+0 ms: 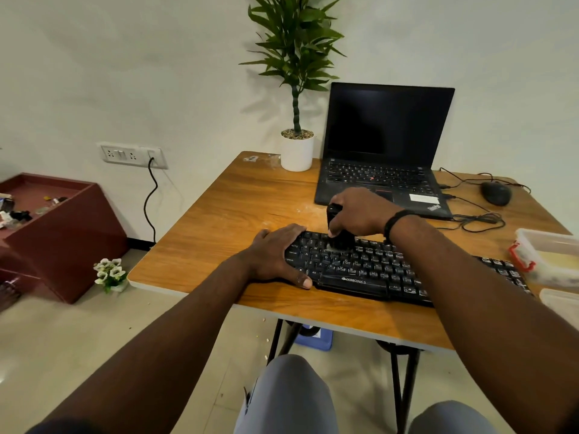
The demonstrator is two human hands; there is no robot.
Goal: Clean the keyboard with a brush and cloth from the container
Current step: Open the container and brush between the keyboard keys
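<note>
A black keyboard [376,270] lies slanted across the near part of the wooden table [238,211]. My left hand [275,255] grips its left end, palm down, thumb on the front edge. My right hand [360,213] is closed on a black brush [340,236] held upright, its bristles touching the upper-left keys. A clear plastic container [548,255] with a red clasp stands at the table's right edge. I see no cloth.
An open black laptop [382,158] stands behind the keyboard, a potted plant [297,148] to its left. A black mouse [495,193] and loose cables lie at the back right. A maroon box [62,227] and small flowers [109,274] are on the floor, left.
</note>
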